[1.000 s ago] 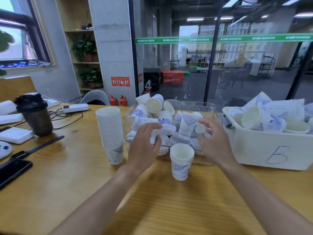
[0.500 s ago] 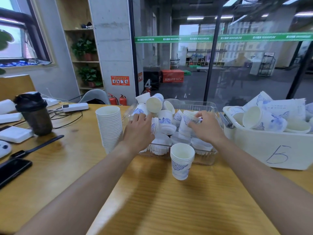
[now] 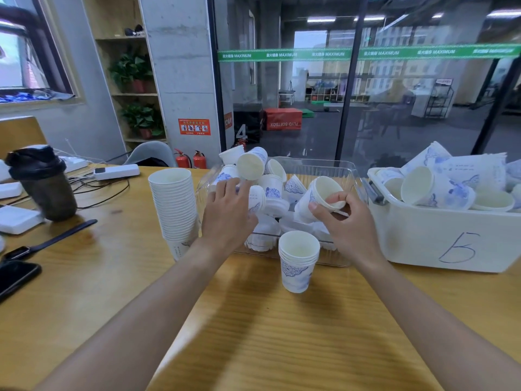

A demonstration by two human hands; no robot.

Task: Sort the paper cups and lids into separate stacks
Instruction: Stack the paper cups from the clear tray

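Pinching a paper cup (image 3: 318, 197), the right hand (image 3: 348, 224) hovers above the clear bin (image 3: 349, 176).

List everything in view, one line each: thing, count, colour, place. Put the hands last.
tall stack: one, many white cups, table left of clear bin
short stack: one, a few white-and-blue cups, table in front of clear bin
clear bin: one, transparent, table centre, holds loose cups and lids
white bin: one, marked "5", table right, holds loose cups
shaker: one, dark, table left
power strip: one, white, far left of table
watch: one, black, table left
phone: one, black, left edge
table: one, wooden
left hand: in clear bin, grips a cup
right hand: over clear bin, holds a tilted cup
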